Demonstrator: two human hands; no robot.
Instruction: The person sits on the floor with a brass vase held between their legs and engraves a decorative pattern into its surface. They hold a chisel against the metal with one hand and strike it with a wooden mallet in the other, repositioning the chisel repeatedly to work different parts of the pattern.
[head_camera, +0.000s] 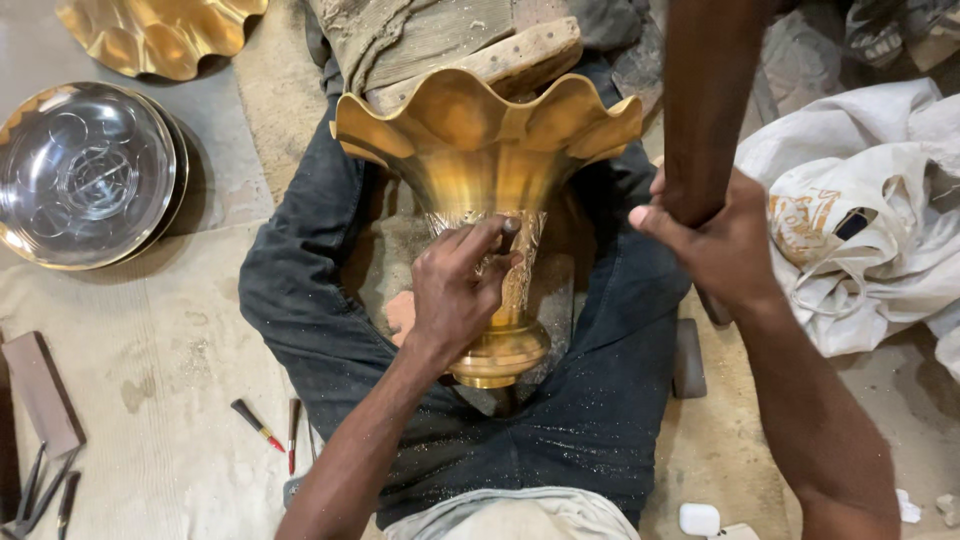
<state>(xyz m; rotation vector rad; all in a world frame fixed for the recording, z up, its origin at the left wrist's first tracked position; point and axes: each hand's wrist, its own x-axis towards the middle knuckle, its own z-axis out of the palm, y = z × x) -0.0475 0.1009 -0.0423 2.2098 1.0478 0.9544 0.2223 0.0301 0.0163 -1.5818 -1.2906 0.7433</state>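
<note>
A tall brass vase (480, 150) with a wavy flared rim lies between my legs, its round base toward me and its rim resting against a wooden block (500, 55). My left hand (460, 290) rests on the vase's engraved neck, fingers pinched around a small dark tool tip against the metal. My right hand (715, 245) grips a thick dark wooden mallet handle (705, 100) that rises up out of view at the right of the vase.
A stack of round metal trays (90, 175) sits at the left, a wavy brass plate (160, 35) at top left. Small chisels and a red-tipped tool (260, 425) lie on the cloth by my left leg. Crumpled white bags (860, 220) fill the right.
</note>
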